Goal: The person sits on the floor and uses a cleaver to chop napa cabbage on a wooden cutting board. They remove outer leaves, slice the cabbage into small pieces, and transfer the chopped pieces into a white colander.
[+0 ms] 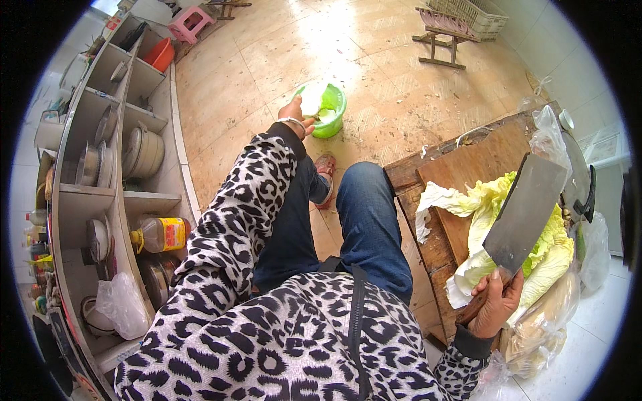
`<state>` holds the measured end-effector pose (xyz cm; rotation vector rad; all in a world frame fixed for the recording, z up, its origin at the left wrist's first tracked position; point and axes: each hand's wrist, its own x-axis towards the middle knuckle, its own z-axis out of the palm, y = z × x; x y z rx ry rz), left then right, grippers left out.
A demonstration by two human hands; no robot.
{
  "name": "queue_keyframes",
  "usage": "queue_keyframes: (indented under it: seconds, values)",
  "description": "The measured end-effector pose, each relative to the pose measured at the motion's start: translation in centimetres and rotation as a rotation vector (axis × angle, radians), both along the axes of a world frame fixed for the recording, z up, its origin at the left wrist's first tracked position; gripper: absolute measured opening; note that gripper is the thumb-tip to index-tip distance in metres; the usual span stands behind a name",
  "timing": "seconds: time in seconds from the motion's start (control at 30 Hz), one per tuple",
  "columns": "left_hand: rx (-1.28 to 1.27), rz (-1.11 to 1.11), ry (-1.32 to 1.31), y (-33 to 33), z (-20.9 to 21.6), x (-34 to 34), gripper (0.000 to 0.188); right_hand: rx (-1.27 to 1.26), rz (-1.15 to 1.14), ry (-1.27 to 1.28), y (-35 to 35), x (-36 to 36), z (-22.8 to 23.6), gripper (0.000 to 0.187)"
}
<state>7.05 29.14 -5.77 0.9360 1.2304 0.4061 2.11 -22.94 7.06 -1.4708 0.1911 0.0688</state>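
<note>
The right hand (496,306) has its fingers wrapped round a cleaver (525,210), its blade above cabbage (550,262) on the table (424,262). The left hand (294,119) is at a green bucket (331,127); whether its fingers hold anything, I cannot tell.

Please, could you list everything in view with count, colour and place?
Board: 1, brown, on table.
Cabbage: several leaves, green-white, across board.
Cleaver: 1, grey, over cabbage.
Bucket: 1, green, floor ahead.
Plastic stool: 1, pink, upper left.
Low stool: 1, brown, upper right.
Crate: 1, beige, upper right.
Shelving: 1, grey, left.
Basin: 1, orange, upper shelving.
Bottle: 1, yellow-labelled, lower shelving.
Bags: several, translucent, both sides.
Cookware: several, mixed colours, shelving.
Left hand: 1, bare, at bucket.
Right hand: 1, bare, gripping cleaver.
Legs: 2, blue-trousered, centre.
</note>
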Motion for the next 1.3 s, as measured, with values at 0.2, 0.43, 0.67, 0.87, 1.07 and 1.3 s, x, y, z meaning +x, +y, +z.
queue_keyframes:
  seconds: [0.2,0.43,0.67,0.87,1.07,1.3]
  values:
    - [0.159,-0.25,-0.041,-2.4,0.3,-0.4,0.062,-0.021,-0.014,0.022,-0.2,-0.4,1.1,0.046]
    - [0.687,-0.863,-0.286,-20.5,3.6,-1.9,0.037,-0.037,-0.02,-0.096,-2.5,-0.5,3.1,0.047]
    - [1.665,-1.357,-0.047,-29.6,6.1,-1.4,0.043,-0.1,-0.121,-0.117,-5.8,-0.9,2.7,0.052]
    - [1.469,-1.467,-0.02,-30.0,4.2,3.7,0.024,-0.116,-0.171,-0.064,-8.3,-1.7,1.9,0.052]
    - [1.089,-1.199,-0.347,-34.1,5.7,11.6,0.024,-0.08,-0.203,-0.095,-9.2,-2.0,1.5,0.05]
    - [1.227,-1.395,-0.437,-38.5,4.4,13.2,0.042,-0.097,-0.216,-0.093,-9.9,-2.3,1.5,0.048]
